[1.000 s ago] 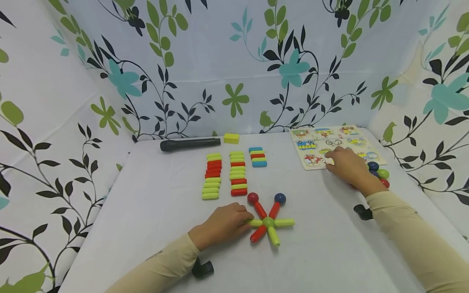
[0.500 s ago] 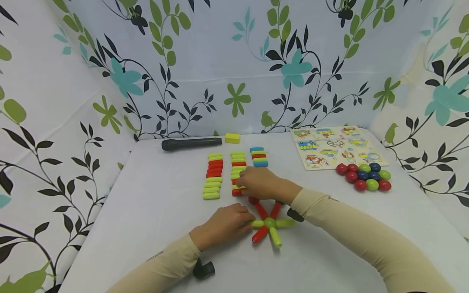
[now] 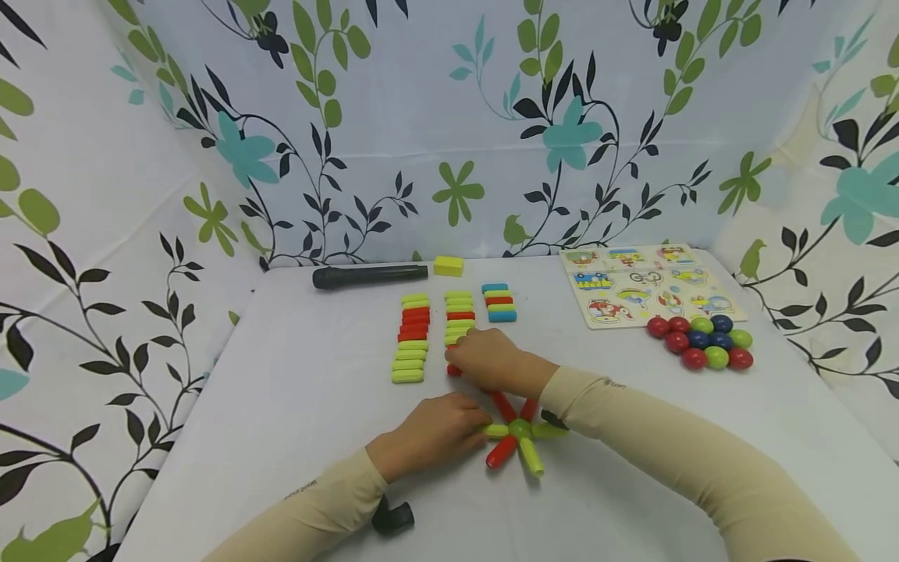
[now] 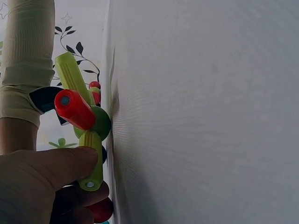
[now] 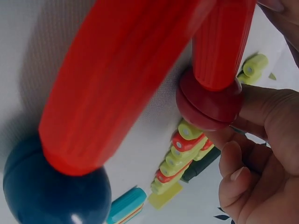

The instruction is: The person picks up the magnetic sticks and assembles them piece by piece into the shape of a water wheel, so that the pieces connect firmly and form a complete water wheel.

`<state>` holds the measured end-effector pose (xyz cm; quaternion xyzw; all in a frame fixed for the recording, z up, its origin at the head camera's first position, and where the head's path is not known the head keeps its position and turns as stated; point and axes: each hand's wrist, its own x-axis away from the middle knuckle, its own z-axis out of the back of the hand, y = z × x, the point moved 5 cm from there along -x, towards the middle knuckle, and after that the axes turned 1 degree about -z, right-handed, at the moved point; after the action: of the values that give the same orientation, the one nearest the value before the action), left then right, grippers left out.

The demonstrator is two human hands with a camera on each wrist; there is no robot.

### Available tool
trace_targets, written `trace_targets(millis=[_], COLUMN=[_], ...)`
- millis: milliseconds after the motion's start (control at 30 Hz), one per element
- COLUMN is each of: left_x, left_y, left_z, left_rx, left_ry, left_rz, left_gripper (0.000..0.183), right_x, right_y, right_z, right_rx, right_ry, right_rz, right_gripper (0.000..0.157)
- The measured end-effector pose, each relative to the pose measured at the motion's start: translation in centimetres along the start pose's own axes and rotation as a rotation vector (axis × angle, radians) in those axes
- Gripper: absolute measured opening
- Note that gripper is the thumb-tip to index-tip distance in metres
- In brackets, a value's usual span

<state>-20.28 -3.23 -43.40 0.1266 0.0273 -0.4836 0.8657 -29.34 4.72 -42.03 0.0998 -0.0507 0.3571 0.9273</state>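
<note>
My left hand (image 3: 444, 433) pinches one yellow-green stick (image 4: 91, 161) of a star-shaped toy. The star has red and yellow-green sticks round a green ball (image 3: 520, 428). Two of its red sticks end in a red ball (image 5: 210, 100) and a blue ball (image 5: 56, 186); in the head view my right arm covers these balls. My right hand (image 3: 493, 361) is at the near end of the middle row of sticks, fingers curled by a red stick (image 3: 454, 370). The red ball hides part of these fingertips in the right wrist view, and I cannot tell whether they grip the stick.
Another row of sticks (image 3: 410, 364) lies to the left, and a short one (image 3: 501, 306) farther back. A black microphone (image 3: 370, 275) and a yellow block (image 3: 448, 266) sit at the back. A puzzle board (image 3: 600, 293) and several loose balls (image 3: 694, 359) lie at the right.
My right hand has come left from the puzzle board and balls to the middle stick row, then shifted slightly nearer. My left hand has stayed on the star's stick.
</note>
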Motion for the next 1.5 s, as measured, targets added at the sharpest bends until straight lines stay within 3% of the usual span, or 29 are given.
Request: trace_targets(millis=[700,833,1000,1167,1300,1500], left_x=[-0.1,-0.1,-0.2,-0.3,-0.4,-0.3], left_y=[0.1,0.1,-0.1,-0.3,-0.3,-0.2], left_z=[-0.2,-0.2,-0.3,-0.2,-0.2,-0.2], left_rx=[0.022,0.016,0.006,0.015,0.011,0.005], left_ry=[-0.034,-0.035,-0.05,-0.074,-0.077,-0.069], left_rz=[0.015,0.014,0.018,0.026,0.027,0.028], left_gripper=[0.018,0.019,0.022,0.026,0.027,0.026], right_x=[-0.1,0.5,2.4,5.0,6.3,6.8], right_y=[-0.5,0.2,3.1,6.2,7.0,6.7], right_z=[-0.4,0.3,1.9,1.1,-0.3,-1.1], right_rx=[0.007,-0.085,-0.339,-0.516,-0.559,-0.518], right_ry=[0.016,0.008,0.007,-0.047,-0.125,-0.168], right_rz=[-0.04,-0.061,-0.106,-0.146,-0.126,-0.081], right_gripper=[0.033,0.035,0.02,0.014,0.014,0.012])
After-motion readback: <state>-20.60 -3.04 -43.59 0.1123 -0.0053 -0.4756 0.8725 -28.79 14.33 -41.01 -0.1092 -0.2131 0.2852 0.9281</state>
